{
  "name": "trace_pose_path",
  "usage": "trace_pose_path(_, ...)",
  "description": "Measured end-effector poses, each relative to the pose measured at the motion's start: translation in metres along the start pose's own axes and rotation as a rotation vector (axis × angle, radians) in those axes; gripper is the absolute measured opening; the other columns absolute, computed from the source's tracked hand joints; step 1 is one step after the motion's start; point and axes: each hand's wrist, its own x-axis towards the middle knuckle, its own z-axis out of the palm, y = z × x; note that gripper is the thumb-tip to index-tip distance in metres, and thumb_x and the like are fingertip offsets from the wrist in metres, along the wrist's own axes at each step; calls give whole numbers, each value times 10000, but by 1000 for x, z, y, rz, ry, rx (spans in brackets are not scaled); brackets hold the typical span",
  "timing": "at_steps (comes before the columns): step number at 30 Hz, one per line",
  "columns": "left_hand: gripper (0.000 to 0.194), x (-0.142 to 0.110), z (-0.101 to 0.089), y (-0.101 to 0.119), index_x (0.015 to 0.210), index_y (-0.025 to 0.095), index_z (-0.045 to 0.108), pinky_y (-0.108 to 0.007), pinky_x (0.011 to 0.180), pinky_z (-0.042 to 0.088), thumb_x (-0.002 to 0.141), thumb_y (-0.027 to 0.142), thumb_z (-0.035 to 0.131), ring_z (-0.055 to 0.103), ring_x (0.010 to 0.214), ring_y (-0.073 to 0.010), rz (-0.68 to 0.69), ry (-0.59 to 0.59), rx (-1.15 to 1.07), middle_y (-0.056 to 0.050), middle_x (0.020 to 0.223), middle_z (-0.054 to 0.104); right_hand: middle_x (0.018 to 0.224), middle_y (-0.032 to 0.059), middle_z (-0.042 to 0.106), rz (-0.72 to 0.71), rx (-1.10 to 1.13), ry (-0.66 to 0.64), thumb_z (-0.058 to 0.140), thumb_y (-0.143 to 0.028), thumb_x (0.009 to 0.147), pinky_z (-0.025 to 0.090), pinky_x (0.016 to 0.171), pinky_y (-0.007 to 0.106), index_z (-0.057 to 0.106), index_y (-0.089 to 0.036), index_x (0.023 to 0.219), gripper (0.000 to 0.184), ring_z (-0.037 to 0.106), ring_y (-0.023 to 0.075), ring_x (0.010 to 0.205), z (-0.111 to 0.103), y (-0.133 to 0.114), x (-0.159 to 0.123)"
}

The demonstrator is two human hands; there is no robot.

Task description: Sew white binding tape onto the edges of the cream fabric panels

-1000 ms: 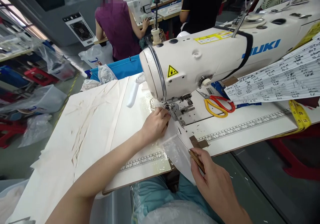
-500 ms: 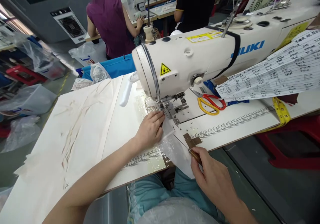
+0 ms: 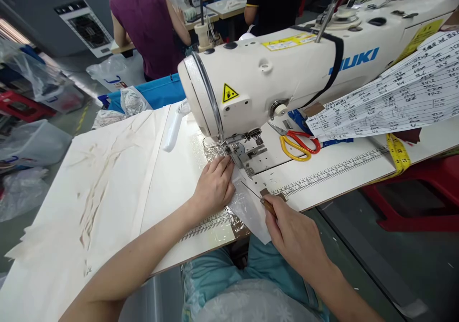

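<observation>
There is room to pass over the bench [image 3: 163, 195] left of centre; the machine [image 3: 251, 75] overhangs the centre, and scissors [image 3: 296, 147] and paper [image 3: 387, 92] obstruct the right.

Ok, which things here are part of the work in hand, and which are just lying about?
In use:
- sewing machine
- translucent sheet, under the left hand
- thin pointed tool, in the right hand

Apparently lying about:
- scissors
- yellow tape measure
- handwritten paper
- creased pale cloth, though possibly related
</observation>
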Motion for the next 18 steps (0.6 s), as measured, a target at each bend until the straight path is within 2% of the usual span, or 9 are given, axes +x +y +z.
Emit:
trace_pose_path(5,466,-2,-2,4,1350,38,517,-507,1089,415,931,211,407,451,1336,-345,28,-22,28,-212,1399,529,843,50,748,15,30,-42,382,-143,973,439,452,228,571,-140,1114,236,691,149,600,1,-1,9)
trace_pose_path(18,475,-6,-5,11,1363,55,496,-513,1098,396,925,219,415,469,1331,-338,54,-30,-11,-211,1384,548,835,29,713,3,30,-19,393,-109,930,433,495,255,553,-174,1005,189,674,161,619,14,-6,23)
